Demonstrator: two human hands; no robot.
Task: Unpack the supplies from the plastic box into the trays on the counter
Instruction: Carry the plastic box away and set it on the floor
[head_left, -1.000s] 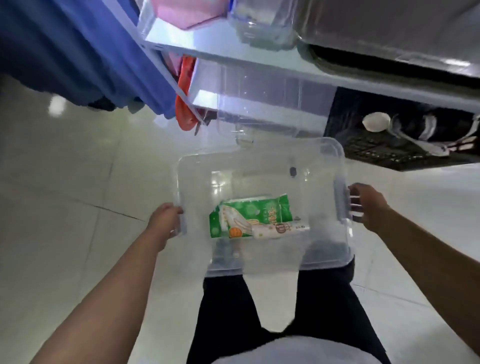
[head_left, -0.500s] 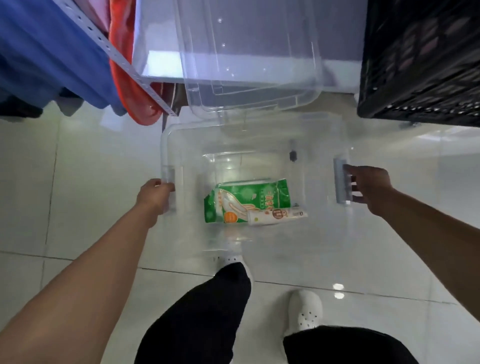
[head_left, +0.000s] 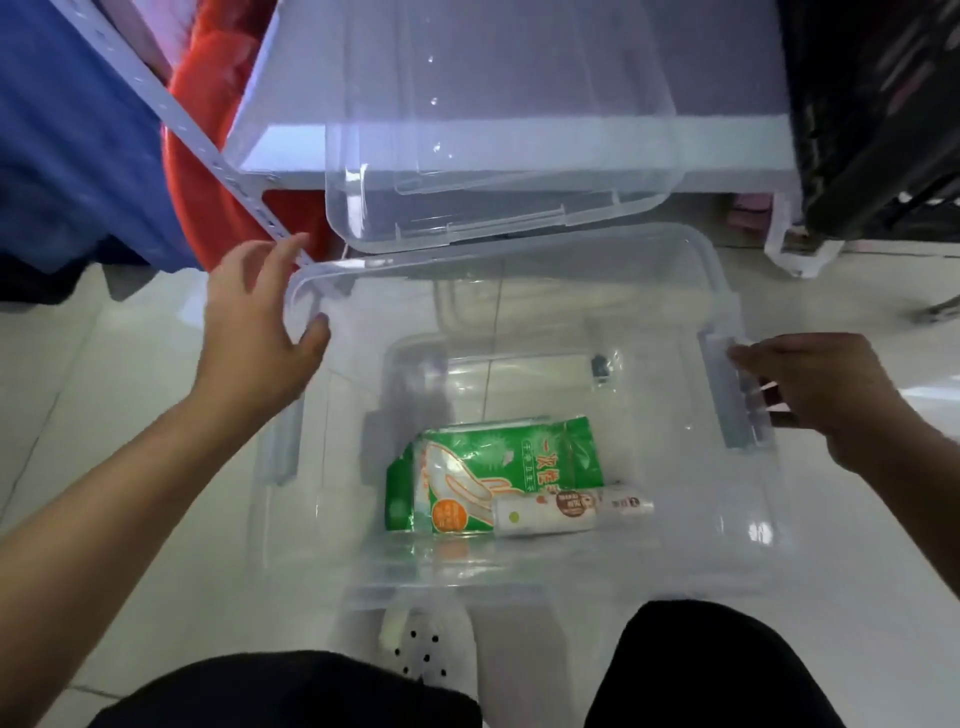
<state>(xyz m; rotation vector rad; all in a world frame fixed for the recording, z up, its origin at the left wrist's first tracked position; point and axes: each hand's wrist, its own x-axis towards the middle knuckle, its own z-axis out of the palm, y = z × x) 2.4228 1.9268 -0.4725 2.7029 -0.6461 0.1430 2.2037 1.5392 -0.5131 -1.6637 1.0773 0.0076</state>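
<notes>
A clear plastic box (head_left: 519, 270) rests on the white tiled floor in front of me. Inside lie a green packet of disposable gloves (head_left: 483, 467) and a small white tube (head_left: 566, 512) across its near right corner. My left hand (head_left: 254, 322) hovers open at the box's far left corner, fingers spread, thumb near the rim. My right hand (head_left: 815, 389) is at the grey handle (head_left: 727, 395) on the box's right side, fingers curled around it.
Another clear box (head_left: 493, 130) sits on a low shelf just beyond. A perforated metal shelf post (head_left: 208, 150) runs diagonally at left, with red plastic (head_left: 208, 104) and blue cloth (head_left: 62, 130) behind. A black crate (head_left: 872, 104) stands at right. My legs and white shoe (head_left: 431, 649) are below.
The box has come down from being carried to resting on the floor. My left hand has let go of the left handle and moved to the far left corner.
</notes>
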